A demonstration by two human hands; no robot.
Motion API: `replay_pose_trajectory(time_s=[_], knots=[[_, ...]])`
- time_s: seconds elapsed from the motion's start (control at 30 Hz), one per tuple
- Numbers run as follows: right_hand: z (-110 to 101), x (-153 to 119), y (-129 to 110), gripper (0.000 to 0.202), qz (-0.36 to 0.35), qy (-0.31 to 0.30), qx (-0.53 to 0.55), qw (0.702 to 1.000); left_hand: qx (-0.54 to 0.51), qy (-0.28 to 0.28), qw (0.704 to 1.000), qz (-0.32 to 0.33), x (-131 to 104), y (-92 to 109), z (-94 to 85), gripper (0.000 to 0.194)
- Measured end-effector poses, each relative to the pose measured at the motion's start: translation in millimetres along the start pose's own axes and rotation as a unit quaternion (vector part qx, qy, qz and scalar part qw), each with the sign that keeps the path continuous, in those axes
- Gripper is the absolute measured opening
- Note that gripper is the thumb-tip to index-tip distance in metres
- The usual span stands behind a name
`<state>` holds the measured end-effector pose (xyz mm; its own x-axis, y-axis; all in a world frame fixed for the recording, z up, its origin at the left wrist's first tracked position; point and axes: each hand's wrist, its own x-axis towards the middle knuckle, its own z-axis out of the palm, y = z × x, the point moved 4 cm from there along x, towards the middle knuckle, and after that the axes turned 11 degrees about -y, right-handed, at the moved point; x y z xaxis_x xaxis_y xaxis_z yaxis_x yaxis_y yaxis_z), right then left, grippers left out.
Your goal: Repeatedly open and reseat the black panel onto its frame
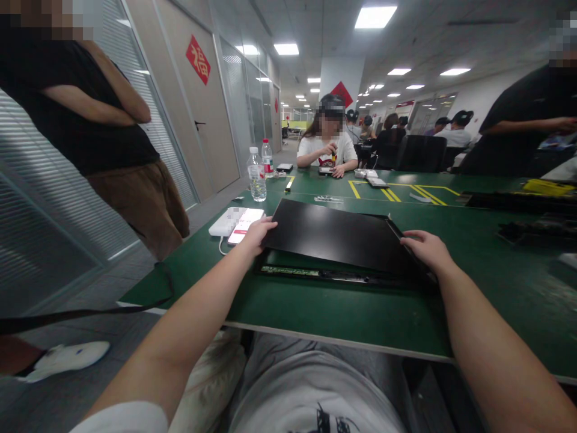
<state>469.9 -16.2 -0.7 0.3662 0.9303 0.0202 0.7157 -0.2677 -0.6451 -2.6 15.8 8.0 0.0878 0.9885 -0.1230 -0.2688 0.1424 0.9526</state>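
Black and faintly glossy, the flat panel [331,231] lies between your two hands, slanting over a thin black frame [356,279] on the green bench [324,313]. Your left hand [256,234] grasps the panel's left edge, thumb laid on top, and that end stands up off the frame. Your right hand [426,248] is closed on the right side of the frame, fingertips at its rim; whether it pinches the panel too, you cannot tell. Nearer your body than the panel, a green circuit strip [288,272] shows along the frame's near rail, closer to your left hand. Just beside your left hand lie a lit phone [246,227] and a white box [224,222], with a clear bottle [258,180] and a red-capped bottle [267,159] beyond them. Well to the right of your right hand sit dark parts [523,231], too blurred to name. Across from your hands, a seated co-worker [331,141] holds a yellow-and-black tool [333,156] over a small device [326,171].
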Motion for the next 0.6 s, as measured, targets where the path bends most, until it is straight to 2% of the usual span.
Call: replay_pose_trajectory(time_s=[0.17, 0.33, 0.6], knots=[[-0.6, 2.6, 2.7, 0.028, -0.016, 0.015, 0.008, 1.000, 0.019, 0.010, 1.000, -0.001, -0.6, -0.7, -1.3, 0.029], [-2.0, 6.1, 9.5, 0.027, -0.002, 0.021, 0.011, 1.000, 0.025, 0.000, 1.000, 0.005, 2.1, -0.9, -2.9, 0.028], [-4.4, 6.0, 11.0, 0.024, 0.000, 0.028, 0.004, 1.000, 0.017, -0.050, 0.998, 0.023, 9.4, -2.7, -6.4, 0.036]])
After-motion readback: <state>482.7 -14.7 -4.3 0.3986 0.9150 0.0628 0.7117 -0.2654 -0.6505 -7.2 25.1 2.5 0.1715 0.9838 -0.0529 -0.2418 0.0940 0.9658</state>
